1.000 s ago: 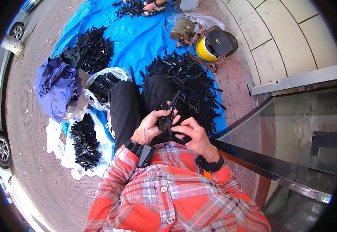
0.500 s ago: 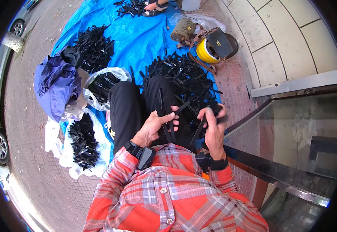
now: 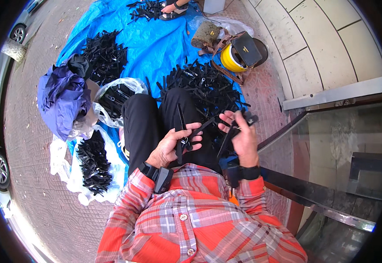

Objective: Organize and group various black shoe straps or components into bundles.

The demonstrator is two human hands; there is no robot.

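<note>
Above my lap, my left hand (image 3: 170, 143) pinches a narrow black strap (image 3: 181, 115) that stands up past the fingers. A small shiny metal buckle (image 3: 184, 140) shows at those fingertips. My right hand (image 3: 245, 139), further right, grips other black straps (image 3: 226, 141) between thumb and fingers; one hangs down and the upper end is blurred. Another thin strap slants between the two hands; which hand has it I cannot tell. Just beyond my knees lies a big heap of black straps (image 3: 202, 83), some with metal buckles.
The heap rests on a blue tarp (image 3: 145, 55). To the left are a strap-filled plastic bag (image 3: 116, 98), a purple cloth bundle (image 3: 63, 98) and another strap pile (image 3: 94, 164). A yellow bucket (image 3: 231, 59) and a glass case (image 3: 331, 144) stand right. Another person's hand (image 3: 169, 8) is far ahead.
The strap in my left hand has turned, and its buckle now shows. My right hand has tilted upward with its straps, its fingers spreading more toward my left hand.
</note>
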